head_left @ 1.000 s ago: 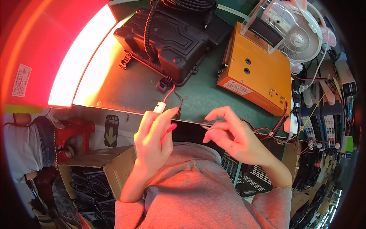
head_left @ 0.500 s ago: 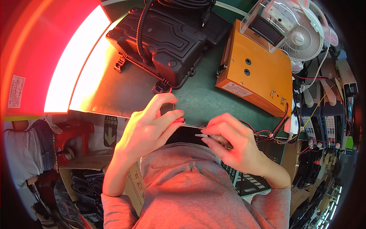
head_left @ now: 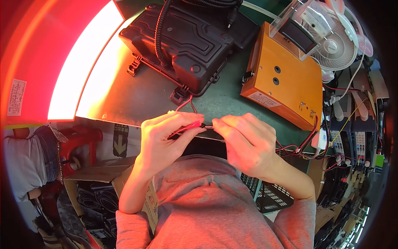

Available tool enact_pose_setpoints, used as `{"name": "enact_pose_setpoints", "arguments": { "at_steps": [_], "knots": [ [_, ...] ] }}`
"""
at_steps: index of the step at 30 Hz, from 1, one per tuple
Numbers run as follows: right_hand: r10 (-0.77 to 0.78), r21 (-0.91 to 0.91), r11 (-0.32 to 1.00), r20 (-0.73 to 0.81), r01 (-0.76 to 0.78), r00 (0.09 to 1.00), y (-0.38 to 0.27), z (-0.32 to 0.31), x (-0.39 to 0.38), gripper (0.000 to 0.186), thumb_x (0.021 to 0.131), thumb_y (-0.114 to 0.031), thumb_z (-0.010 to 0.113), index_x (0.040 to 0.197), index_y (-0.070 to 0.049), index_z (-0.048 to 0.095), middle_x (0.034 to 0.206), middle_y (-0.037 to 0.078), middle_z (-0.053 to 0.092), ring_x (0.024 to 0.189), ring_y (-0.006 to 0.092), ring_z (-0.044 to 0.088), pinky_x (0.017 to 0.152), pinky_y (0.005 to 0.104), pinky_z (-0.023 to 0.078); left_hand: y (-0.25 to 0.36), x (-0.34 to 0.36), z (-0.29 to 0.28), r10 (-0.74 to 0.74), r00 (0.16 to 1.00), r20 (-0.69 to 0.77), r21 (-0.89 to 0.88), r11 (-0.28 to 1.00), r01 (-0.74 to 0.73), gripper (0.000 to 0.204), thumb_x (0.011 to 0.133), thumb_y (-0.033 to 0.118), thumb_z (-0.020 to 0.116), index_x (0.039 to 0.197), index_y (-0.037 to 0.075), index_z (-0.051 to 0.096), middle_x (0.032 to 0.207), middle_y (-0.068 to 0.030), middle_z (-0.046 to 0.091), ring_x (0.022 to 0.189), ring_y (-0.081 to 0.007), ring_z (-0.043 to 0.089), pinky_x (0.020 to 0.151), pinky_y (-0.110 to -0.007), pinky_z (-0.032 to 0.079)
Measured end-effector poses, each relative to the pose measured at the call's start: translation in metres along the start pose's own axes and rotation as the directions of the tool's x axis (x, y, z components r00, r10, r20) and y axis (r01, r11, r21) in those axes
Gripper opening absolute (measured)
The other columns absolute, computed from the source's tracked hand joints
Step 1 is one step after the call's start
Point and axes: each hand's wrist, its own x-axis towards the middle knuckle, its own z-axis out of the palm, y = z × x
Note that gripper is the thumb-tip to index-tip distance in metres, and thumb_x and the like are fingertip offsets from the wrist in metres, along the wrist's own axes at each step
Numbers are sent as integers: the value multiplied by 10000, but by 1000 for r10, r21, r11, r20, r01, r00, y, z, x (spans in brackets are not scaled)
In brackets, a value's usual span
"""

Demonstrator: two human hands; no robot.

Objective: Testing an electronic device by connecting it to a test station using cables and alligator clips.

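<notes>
My left hand (head_left: 159,141) is closed on red and black wires (head_left: 184,103), which run from under the black plastic case (head_left: 178,45) near its latch. A small red and black end (head_left: 196,125) shows at the fingertips. My right hand (head_left: 248,143) pinches a thin metal tool (head_left: 210,127), mostly hidden by the fingers, its visible part against the wire ends. Both hands meet at the front edge of the green bench (head_left: 219,103).
An orange box (head_left: 284,83) with switches, a clear-cased display and white fan (head_left: 336,45) stand right, beside instruments (head_left: 358,141) and cables. A glowing red panel (head_left: 33,50) is left. Below are cardboard boxes (head_left: 95,174), a red stool (head_left: 85,145) and another person (head_left: 29,162).
My hands have come together at the bench edge; the right fingers and tool moved left onto the wire ends. The left fingers have folded over the wires.
</notes>
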Motion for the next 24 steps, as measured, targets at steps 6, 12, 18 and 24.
{"name": "enact_pose_setpoints", "arguments": {
  "at_steps": [6, 12, 18, 24],
  "knots": [
    [-44, -62, 997, -38, 42, 998, 3, 7, 0, 88, 700, -32, 658, 694, -30, 570, 665, 12, 455, 529, 112, 435, 415, 246, 339, 5, 2, -1, -102, 995, 11, -36, 994, 103, 114, 722, -37, 691, 829, -14, 658, 811, -83, 666, 656, -131, 637, 577, -223, 516],
    [-4, -25, 1000, 53, 5, 999, 1, 2, -2, 316, 539, 50, 638, 854, 26, 631, 712, 78, 568, 522, 178, 521, 441, 271, 412, 5, 1, -1, -82, 997, 13, -17, 996, 82, 105, 721, -34, 688, 819, -9, 657, 792, -85, 662, 651, -134, 634, 573, -224, 513],
    [-11, -33, 999, 71, 14, 997, -1, 4, -2, 247, 598, 55, 644, 843, 33, 619, 689, 72, 544, 513, 173, 512, 429, 263, 402, 3, 0, -1, -48, 998, 42, 21, 999, 47, 104, 713, -33, 680, 809, -1, 655, 786, -88, 657, 678, -177, 632, 594, -258, 506],
    [-21, -63, 998, 95, 27, 995, -2, 5, -3, 214, 625, 47, 649, 836, 39, 614, 681, 67, 520, 512, 162, 500, 427, 262, 404, 3, 0, -2, -43, 996, 78, 45, 998, 40, 112, 715, -31, 671, 820, 5, 654, 800, -89, 651, 695, -197, 628, 624, -276, 503]
  ]
}}
